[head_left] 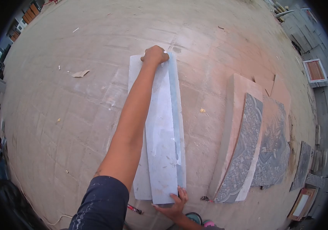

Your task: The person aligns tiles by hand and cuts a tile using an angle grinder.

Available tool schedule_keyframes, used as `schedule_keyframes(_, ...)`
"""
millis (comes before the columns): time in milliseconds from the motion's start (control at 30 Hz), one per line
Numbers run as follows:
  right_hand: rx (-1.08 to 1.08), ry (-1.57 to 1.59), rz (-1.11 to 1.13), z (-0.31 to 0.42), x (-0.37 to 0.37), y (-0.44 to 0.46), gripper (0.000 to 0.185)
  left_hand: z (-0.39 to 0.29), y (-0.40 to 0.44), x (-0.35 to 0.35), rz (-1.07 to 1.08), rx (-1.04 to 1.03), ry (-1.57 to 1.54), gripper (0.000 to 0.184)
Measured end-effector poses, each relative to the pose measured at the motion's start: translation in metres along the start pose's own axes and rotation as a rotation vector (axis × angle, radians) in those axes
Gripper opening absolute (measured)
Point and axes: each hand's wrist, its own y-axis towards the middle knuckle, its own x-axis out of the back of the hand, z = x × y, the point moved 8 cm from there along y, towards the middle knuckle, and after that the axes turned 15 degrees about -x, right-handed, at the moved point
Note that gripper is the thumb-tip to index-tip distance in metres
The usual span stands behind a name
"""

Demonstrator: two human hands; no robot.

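A long pale tile strip [160,142] lies lengthwise over a wider grey slab [142,176], with a bluish edge showing along its right side. My left hand [155,55] reaches to the far end, its fingers curled over the strip's end. At the near end, my right hand [175,205] grips the strip's lower right corner, fingers along the side and the palm beneath. My left forearm covers part of the strip and slab.
To the right, a patterned grey tile piece [244,145] rests on a thick dusty block [225,142], beside another patterned tile [273,153]. A red-and-black object [134,209] lies near my sleeve. A cardboard scrap [80,73] is on the dusty floor. A cable [56,222] runs at lower left.
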Motion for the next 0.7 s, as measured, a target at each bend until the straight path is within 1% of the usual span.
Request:
schedule_keyframes(100,-0.006,-0.024,0.002,0.004,0.001,0.002,0.079,0.012,0.012,-0.013,0.052,0.015,0.053,0.043)
schedule_keyframes(167,-0.018,-0.021,0.007,0.002,0.002,0.001,0.079,0.014,0.015,-0.008,-0.02,-0.04,0.029,0.048)
schedule_keyframes(367,-0.011,0.01,0.025,0.002,0.0,0.004,0.079,0.018,0.024,-0.013,-0.031,-0.054,0.097,0.055)
schedule_keyframes(400,-0.015,0.021,0.033,0.001,0.0,0.003,0.08,0.02,0.029,-0.015,-0.005,-0.049,0.098,0.055)
schedule_keyframes(433,-0.047,0.016,0.045,0.0,0.001,0.001,0.08,0.022,0.035,-0.016,-0.007,-0.071,0.07,0.059)
schedule_keyframes(467,-0.034,0.011,0.043,0.002,0.001,0.0,0.079,0.025,0.035,-0.021,-0.01,-0.097,0.043,0.063)
schedule_keyframes(500,-0.012,0.009,0.032,0.002,-0.001,0.003,0.079,0.034,0.03,-0.029,0.012,-0.1,0.049,0.063)
schedule_keyframes(533,-0.024,0.018,0.044,0.0,-0.002,0.003,0.078,0.037,0.023,-0.02,-0.201,-0.231,0.028,0.067)
schedule_keyframes(567,-0.038,0.025,0.045,-0.001,-0.002,0.005,0.078,0.026,0.003,-0.002,-0.424,-0.364,0.005,0.071)
schedule_keyframes(600,-0.021,0.024,0.042,0.0,0.0,0.004,0.078,0.034,-0.023,0.002,-0.467,-0.379,-0.021,0.074)
schedule_keyframes(633,-0.009,0.023,0.035,0.002,0.0,0.004,0.078,0.033,-0.075,0.012,-0.506,-0.397,-0.049,0.077)
schedule_keyframes(667,-0.032,0.026,0.035,-0.001,0.001,0.008,0.078,0.04,-0.12,0.004,-0.416,-0.345,-0.03,0.079)
schedule_keyframes(700,-0.013,0.009,0.049,0.003,0.003,0.006,0.081,0.041,-0.177,-0.009,-0.326,-0.234,-0.252,0.083)
